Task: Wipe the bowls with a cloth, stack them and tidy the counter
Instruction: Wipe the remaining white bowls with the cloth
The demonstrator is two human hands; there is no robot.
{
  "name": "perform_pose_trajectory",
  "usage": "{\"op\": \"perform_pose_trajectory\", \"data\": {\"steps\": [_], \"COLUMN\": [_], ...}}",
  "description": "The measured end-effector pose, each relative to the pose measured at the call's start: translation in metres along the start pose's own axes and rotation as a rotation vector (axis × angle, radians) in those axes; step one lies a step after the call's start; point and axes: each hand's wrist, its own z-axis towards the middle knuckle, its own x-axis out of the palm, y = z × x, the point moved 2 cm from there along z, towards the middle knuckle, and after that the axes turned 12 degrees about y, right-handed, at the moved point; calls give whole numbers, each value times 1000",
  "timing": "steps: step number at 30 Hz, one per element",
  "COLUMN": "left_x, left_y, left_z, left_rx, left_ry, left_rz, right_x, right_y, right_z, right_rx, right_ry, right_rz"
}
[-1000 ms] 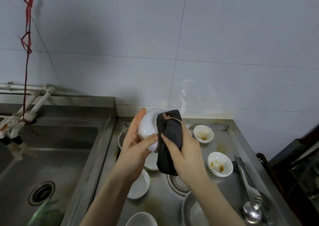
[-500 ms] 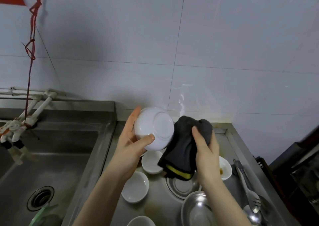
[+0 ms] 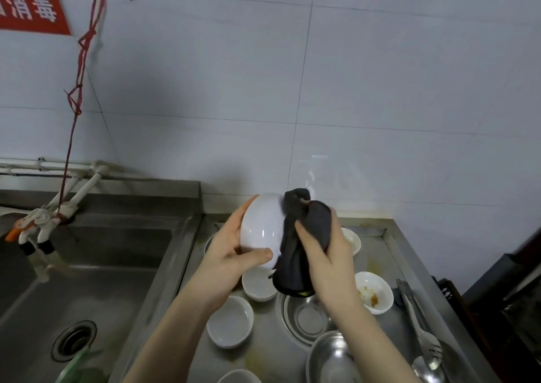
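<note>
Above the counter (image 3: 389, 254), held up over the other dishes: white bowl (image 3: 262, 227), tipped on its side, glossy outside facing the camera. Cradled in the left hand (image 3: 231, 254), fingers curled over the far rim, thumb clamped across the near edge. Pressed against the bowl's right side: dark grey cloth (image 3: 304, 236), bunched, hanging down in folds. Gripped by the right hand (image 3: 328, 259), thumb on the front, fingers wrapped round the back. Below on steel: two clean small bowls (image 3: 229, 325), one sauce-stained dish (image 3: 374, 292), tongs (image 3: 415, 315) far right.
</note>
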Motion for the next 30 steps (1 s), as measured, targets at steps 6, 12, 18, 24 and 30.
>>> {"op": "perform_pose_trajectory", "data": {"steps": [6,12,18,24,30], "left_x": [7,7,4,4,18], "left_y": [-17,-7,7,9,10], "left_z": [-13,-18,-38,-35,-24], "left_rx": [-32,-40,-56,10,-213], "left_ry": [153,114,94,-39,-28], "left_rz": [246,97,51,-358,-320], "right_x": [-12,17,3,16,2], "right_y": [1,19,5,-31,-8], "right_z": [20,-16,-4,-39,-15], "right_rx": [177,-313,128,489,209], "right_ry": [16,320,54,-63,62], "right_rz": [111,-374,112,479,49]}}
